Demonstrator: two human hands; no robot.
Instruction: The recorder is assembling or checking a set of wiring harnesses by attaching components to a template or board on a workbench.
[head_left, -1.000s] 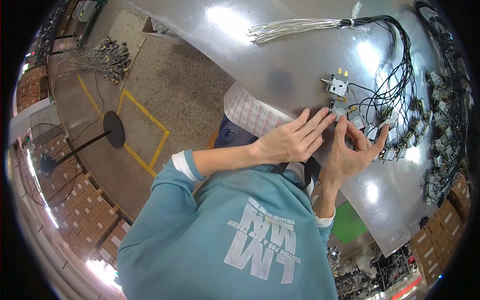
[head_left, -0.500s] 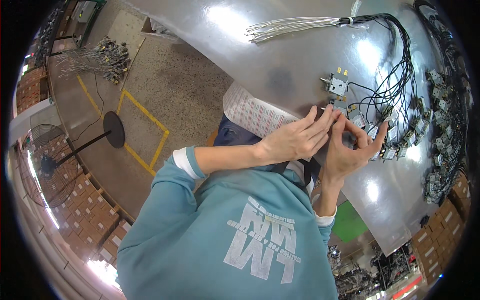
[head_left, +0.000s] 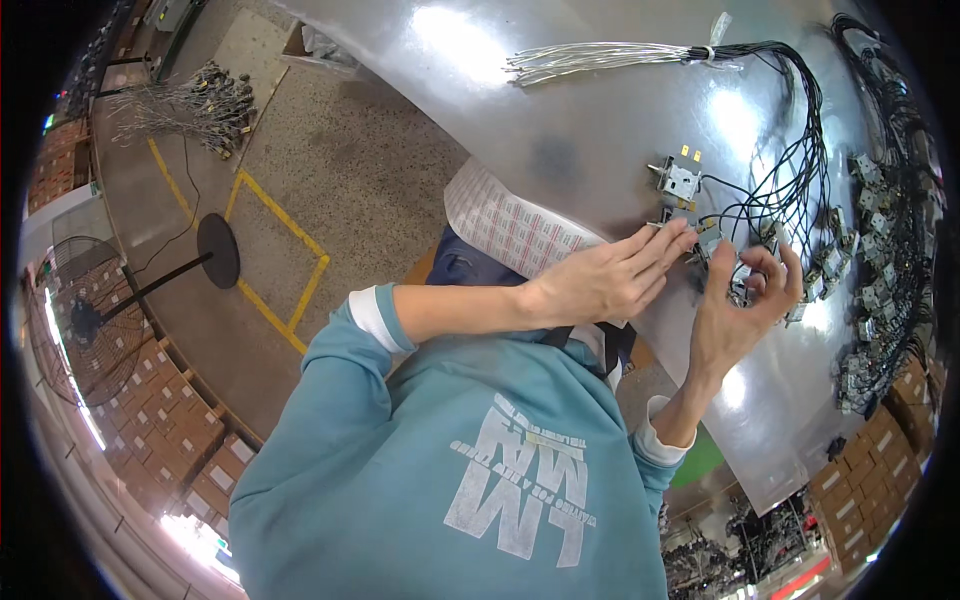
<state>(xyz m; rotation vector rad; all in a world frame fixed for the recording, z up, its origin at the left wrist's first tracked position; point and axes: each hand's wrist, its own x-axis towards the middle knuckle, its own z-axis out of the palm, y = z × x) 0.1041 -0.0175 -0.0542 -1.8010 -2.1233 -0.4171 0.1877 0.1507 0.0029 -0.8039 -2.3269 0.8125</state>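
Note:
My left hand [head_left: 600, 285] reaches across a sheet of printed labels [head_left: 505, 225]. Its fingers are stretched out together, with the tips on a small grey switch part [head_left: 700, 240] at the end of black wires. The thumb is hidden, so its grip does not show. My right hand [head_left: 740, 315] is just to the right, palm up. Its fingers curl around a small wired part [head_left: 745, 285] of the black wire harness [head_left: 800, 150]. A second metal switch part [head_left: 680, 182] with yellow tabs stands just beyond the fingertips on the shiny metal table [head_left: 560, 110].
A bundle of bare silver wire ends [head_left: 590, 60] lies at the far side of the table. Several more wired switch parts [head_left: 880, 260] lie along the right side. On the floor to the left are a pile of wire harnesses [head_left: 190, 95], a fan stand [head_left: 215, 250], yellow floor lines and stacked boxes [head_left: 190, 440].
Both hands have shifted a little to the right along the table edge. My right hand's fingers have curled more tightly around the wired part.

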